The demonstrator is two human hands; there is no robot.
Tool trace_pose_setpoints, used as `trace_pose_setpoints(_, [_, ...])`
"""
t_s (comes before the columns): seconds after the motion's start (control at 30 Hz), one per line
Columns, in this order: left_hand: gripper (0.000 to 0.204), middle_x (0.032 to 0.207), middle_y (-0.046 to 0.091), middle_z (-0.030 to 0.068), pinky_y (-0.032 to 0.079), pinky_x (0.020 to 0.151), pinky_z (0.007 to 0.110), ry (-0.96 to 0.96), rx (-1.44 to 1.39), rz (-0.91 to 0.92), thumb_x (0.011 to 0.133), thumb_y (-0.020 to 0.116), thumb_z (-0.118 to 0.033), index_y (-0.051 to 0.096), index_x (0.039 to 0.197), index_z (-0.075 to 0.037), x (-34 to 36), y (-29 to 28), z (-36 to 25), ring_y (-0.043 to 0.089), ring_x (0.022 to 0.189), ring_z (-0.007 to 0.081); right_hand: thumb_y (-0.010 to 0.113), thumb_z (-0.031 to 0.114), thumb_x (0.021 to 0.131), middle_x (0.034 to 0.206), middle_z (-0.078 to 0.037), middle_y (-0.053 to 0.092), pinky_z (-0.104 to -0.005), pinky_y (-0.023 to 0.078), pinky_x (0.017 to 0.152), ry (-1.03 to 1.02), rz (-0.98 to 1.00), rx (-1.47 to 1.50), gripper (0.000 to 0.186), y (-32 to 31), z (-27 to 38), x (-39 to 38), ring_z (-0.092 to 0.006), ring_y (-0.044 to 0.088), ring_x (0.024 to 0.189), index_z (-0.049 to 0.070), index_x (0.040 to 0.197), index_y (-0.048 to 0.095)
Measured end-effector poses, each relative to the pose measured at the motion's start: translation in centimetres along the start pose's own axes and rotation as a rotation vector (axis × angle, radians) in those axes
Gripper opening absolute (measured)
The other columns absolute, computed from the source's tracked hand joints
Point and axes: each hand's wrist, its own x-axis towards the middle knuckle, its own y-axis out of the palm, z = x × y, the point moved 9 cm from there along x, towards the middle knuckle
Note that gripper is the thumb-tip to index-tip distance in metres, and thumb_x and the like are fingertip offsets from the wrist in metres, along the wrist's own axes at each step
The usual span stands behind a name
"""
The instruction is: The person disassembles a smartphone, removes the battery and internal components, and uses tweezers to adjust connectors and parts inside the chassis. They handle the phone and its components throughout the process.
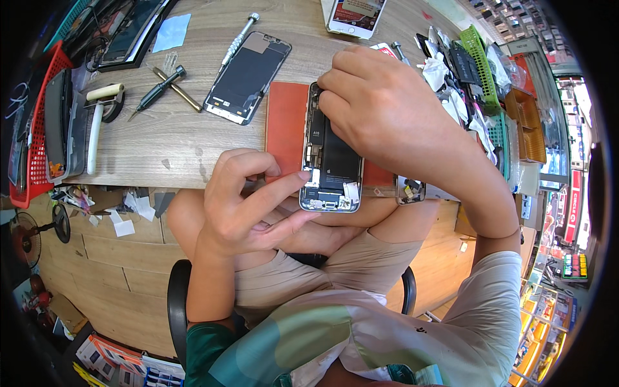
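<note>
An opened phone point(342, 158) with its battery and inner parts bare lies on a reddish-brown mat point(284, 122), its lower end past the table's front edge. My left hand point(242, 203) grips it by the lower left side, the index fingertip on the frame and the thumb near the bottom corner. Over the phone's upper right part, my right hand point(383, 106) is closed with curled fingers. Whatever those fingers pinch is hidden by the hand itself. A detached phone screen point(248, 77) rests on the table to the left of the mat.
Left of the screen lie a dark screwdriver point(158, 91), a silver screwdriver point(240, 39) and a white-handled roller point(97, 122). A red basket point(40, 129) stands at the far left. A white phone point(354, 18) is at the back; green baskets point(480, 68) and scraps crowd the right.
</note>
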Motion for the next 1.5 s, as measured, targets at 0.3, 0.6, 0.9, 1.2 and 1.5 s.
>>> trace_pose_setpoints(0.3, [0.061,0.110,0.060,0.0104,0.051,0.078,0.036,0.002,0.010,0.004,0.063,0.104,-0.023,0.087,0.118,-0.002,0.0,0.0,0.0,0.061,0.093,0.0246,0.079,0.006,0.075,0.099,-0.010,0.071,-0.0428,0.060,0.087,0.013,-0.002,0.005,0.018,0.1,-0.4,-0.1,-0.0310,0.068,0.098,0.002,0.087,0.066])
trace_pose_setpoints(0.6, [0.061,0.110,0.060,0.0101,0.051,0.078,0.037,0.008,-0.001,-0.005,0.064,0.103,-0.024,0.087,0.117,-0.002,0.0,0.0,0.0,0.061,0.093,0.0243,0.079,0.006,0.081,0.097,-0.010,0.072,-0.0454,0.059,0.085,0.066,-0.026,0.073,0.013,-0.5,-1.3,0.0,-0.0328,0.068,0.096,0.003,0.086,0.068])
trace_pose_setpoints(0.9, [0.061,0.111,0.060,0.0105,0.051,0.078,0.037,-0.001,0.003,-0.004,0.063,0.104,-0.024,0.086,0.117,-0.002,0.0,0.0,0.0,0.061,0.093,0.0244,0.075,0.010,0.076,0.095,-0.011,0.071,-0.0432,0.058,0.088,0.011,0.037,0.001,0.014,0.1,-0.6,0.2,-0.0317,0.068,0.095,0.002,0.084,0.066])
trace_pose_setpoints(1.2, [0.060,0.112,0.059,0.0104,0.052,0.077,0.036,-0.010,0.004,-0.005,0.064,0.103,-0.023,0.087,0.117,-0.003,0.0,0.0,-0.1,0.061,0.094,0.0246,0.075,0.010,0.075,0.095,-0.012,0.069,-0.0419,0.058,0.089,0.028,0.052,-0.015,0.015,0.5,0.2,0.0,-0.0311,0.066,0.095,0.002,0.083,0.066])
trace_pose_setpoints(1.5, [0.060,0.112,0.059,0.0103,0.052,0.077,0.035,-0.013,0.008,-0.009,0.064,0.104,-0.023,0.087,0.118,-0.003,0.0,0.0,-0.1,0.061,0.094,0.0247,0.076,0.016,0.074,0.081,-0.008,0.070,-0.0374,0.052,0.081,0.018,-0.076,-0.066,0.014,0.5,0.4,-0.3,-0.0250,0.067,0.088,0.003,0.079,0.075])
